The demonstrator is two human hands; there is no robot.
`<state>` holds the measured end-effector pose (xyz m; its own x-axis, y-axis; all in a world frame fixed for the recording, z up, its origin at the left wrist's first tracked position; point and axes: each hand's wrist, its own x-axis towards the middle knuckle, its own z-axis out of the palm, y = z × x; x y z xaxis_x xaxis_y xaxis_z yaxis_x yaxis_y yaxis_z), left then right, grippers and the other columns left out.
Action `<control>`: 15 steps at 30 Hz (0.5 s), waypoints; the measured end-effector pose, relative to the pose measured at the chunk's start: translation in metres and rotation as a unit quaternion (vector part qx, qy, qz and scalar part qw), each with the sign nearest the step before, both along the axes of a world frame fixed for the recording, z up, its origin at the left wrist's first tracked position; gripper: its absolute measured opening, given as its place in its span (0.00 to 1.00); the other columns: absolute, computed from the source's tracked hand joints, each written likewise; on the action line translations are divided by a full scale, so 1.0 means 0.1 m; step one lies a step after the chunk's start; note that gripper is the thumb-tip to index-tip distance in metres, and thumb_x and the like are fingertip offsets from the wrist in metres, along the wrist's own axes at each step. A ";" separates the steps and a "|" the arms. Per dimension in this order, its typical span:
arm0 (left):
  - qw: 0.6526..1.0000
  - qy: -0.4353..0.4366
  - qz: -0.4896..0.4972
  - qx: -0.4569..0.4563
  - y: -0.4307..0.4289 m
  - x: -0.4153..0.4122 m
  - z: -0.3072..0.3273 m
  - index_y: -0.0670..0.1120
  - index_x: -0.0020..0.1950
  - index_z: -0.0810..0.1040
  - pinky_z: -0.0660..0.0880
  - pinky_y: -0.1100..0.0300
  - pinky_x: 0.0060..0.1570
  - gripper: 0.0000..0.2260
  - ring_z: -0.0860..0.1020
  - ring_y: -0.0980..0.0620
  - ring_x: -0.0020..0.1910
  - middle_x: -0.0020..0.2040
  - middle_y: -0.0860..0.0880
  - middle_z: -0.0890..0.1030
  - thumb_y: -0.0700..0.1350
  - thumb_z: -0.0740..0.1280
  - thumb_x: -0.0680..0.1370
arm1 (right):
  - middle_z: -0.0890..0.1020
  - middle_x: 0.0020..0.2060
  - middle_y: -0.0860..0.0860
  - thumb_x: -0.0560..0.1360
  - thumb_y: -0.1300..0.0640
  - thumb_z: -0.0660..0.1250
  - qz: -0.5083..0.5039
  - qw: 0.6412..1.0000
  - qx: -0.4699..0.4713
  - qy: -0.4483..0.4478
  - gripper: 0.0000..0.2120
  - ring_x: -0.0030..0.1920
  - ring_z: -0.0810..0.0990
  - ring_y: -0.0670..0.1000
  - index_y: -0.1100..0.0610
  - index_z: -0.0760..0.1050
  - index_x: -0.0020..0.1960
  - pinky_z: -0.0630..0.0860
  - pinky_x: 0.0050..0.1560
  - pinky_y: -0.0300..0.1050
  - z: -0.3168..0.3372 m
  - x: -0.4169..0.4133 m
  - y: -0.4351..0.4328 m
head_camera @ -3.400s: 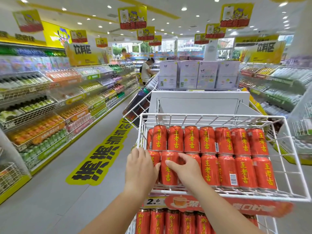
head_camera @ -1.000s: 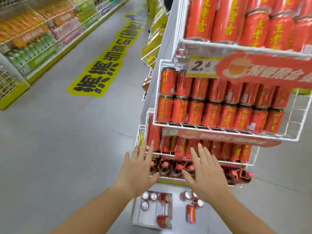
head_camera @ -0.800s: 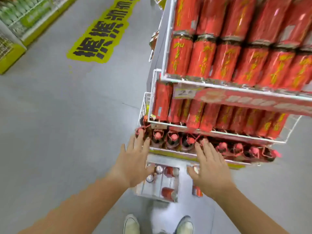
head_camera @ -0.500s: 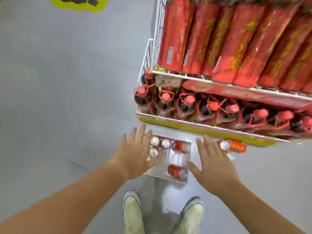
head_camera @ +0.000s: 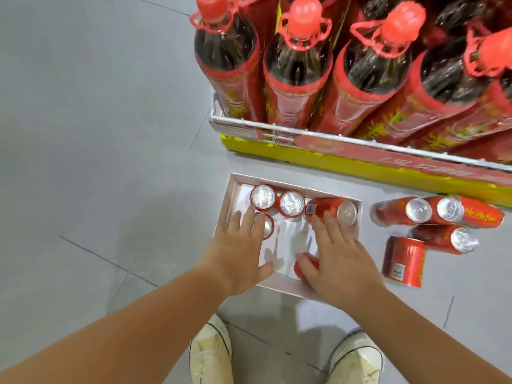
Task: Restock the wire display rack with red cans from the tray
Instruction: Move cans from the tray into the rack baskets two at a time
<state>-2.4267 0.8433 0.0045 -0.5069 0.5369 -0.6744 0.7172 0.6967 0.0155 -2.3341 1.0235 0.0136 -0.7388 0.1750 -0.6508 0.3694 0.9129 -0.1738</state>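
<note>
In the lower centre of the head view, the right grip (head_camera: 340, 261) hides most of a red can (head_camera: 304, 266) lying in the tray (head_camera: 231, 195), and the left grip (head_camera: 238, 253) covers part of an upright can (head_camera: 267, 227); whether either touches its can cannot be told. Both grips are spread flat, grasping nothing, over the tray on the floor (head_camera: 97, 134) below the wire rack (head_camera: 277, 131), which is cut off at the top edge.
</note>
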 end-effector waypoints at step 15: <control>0.884 -0.093 0.384 0.249 0.06 -0.07 -0.96 0.52 0.66 0.65 0.76 0.59 0.50 0.28 0.80 0.50 0.56 0.59 0.53 0.79 0.48 0.76 0.72 | 0.77 0.66 0.51 0.74 0.52 0.74 -0.270 0.940 -0.161 0.133 0.33 0.67 0.75 0.54 0.51 0.62 0.74 0.74 0.64 0.51 -1.08 -0.51 -0.13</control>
